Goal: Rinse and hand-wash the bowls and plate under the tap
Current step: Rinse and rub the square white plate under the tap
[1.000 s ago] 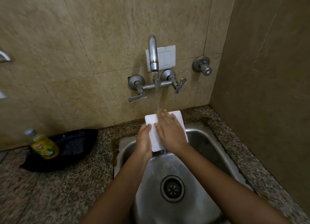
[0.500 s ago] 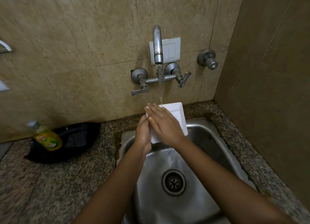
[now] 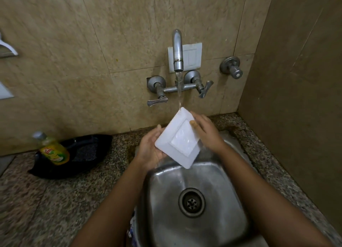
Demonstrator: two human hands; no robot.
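A white square plate (image 3: 178,139) is held tilted over the steel sink (image 3: 231,200), one corner up under the running tap (image 3: 178,52). Water strikes its top corner and runs off the lower corner into the basin. My left hand (image 3: 149,146) grips the plate's left edge from beneath. My right hand (image 3: 205,130) holds the right edge, thumb on the rim. The plate's recessed centre faces me.
A yellow dish-soap bottle (image 3: 53,150) stands in a black tray (image 3: 87,150) on the speckled granite counter (image 3: 55,200) left of the sink. The drain (image 3: 191,202) sits mid-basin. Two tap levers (image 3: 157,100) and a wall valve (image 3: 232,69) are on the tiled wall; a side wall closes the right.
The plate was lying flatter with my right palm rubbing across its face. Now it is turned corner-up and tilted, my right hand has moved to its right edge, and the face is exposed.
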